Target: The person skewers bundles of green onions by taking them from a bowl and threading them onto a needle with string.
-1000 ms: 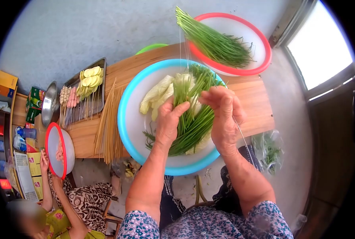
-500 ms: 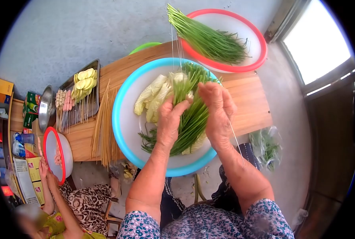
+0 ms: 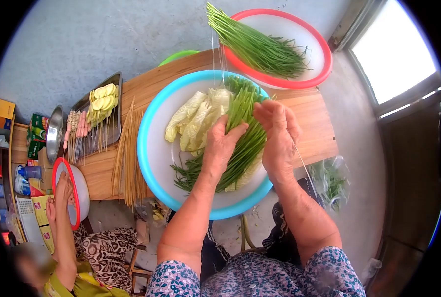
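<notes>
A bundle of green chives (image 3: 241, 111) lies across the blue-rimmed basin (image 3: 153, 163), above pale cabbage leaves (image 3: 191, 116). My left hand (image 3: 222, 146) is closed round part of the bundle, thumb along the stems. Beside it, to the right, my right hand (image 3: 279, 131) has its fingers curled at the chives' edge. A thin wooden skewer (image 3: 303, 166) juts from this hand toward the lower right; its other end is hidden by the hand.
A red-rimmed basin (image 3: 322, 62) at the back holds more chives (image 3: 260, 47). Loose skewers (image 3: 126, 158) lie left of the blue-rimmed basin. Farther left stands a metal tray (image 3: 117, 81) of skewered food. A co-worker's hands (image 3: 62, 190) are over another red-rimmed basin (image 3: 83, 190).
Both my hands have shifted slightly right, together with the gripped chives and the skewer. The co-worker's hand now holds up a skewer with a pink piece near the tray.
</notes>
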The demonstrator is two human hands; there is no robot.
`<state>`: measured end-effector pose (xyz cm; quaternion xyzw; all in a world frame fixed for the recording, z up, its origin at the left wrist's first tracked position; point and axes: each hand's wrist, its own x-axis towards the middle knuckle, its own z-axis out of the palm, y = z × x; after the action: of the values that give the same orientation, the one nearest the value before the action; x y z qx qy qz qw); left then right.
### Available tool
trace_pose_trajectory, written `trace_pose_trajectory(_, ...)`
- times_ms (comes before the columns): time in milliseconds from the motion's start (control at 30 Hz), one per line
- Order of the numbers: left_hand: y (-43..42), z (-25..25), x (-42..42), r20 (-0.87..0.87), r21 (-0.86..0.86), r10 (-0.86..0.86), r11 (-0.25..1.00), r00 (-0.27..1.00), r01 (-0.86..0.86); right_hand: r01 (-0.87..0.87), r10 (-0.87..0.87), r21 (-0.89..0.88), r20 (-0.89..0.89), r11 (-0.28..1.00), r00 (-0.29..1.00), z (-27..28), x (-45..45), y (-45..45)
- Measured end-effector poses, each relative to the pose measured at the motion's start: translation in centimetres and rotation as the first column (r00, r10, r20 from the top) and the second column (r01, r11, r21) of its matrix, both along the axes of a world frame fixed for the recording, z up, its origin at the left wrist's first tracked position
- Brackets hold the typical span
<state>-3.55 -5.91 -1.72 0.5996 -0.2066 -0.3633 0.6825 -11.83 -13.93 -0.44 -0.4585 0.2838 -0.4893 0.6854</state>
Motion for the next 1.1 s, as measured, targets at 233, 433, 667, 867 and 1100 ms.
trace_pose_trajectory(233, 0.0, 0.3, 0.1, -0.069, -0.067, 0.004, 0.998, 0.998, -0.009, -0.153, 0.158, 0.087, -0.061, 0.984, 0.985, -0.9, 0.4, 1.1)
trace_pose_trajectory(433, 1.0, 0.0, 0.6, -0.026, -0.04, 0.105, 0.994, 0.994, -0.106, -0.191, 0.194, 0.037, -0.287, 0.981, 0.938, -2.2, 1.0, 0.6)
trace_pose_trajectory(667, 5.7, 4.2, 5.3, -0.029, -0.161, 0.232, 0.959, 0.972, -0.234, -0.17, 0.138, -0.063, -0.353, 0.983, 0.926, -3.3, 1.2, 0.4)
trace_pose_trajectory(867, 14.5, 10.4, 9.3, 0.025, -0.717, 0.447, 0.632, 0.894, -0.296, -0.146, 0.099, -0.089, -0.395, 0.985, 0.913, -3.4, 1.5, 0.6)
trace_pose_trajectory(1100, 12.0, 14.3, 3.6, 0.06, -0.669, 0.662, 0.583, 0.747, -0.462, -0.144, 0.077, -0.154, -0.375, 0.978, 0.924, -4.3, 1.8, 0.7)
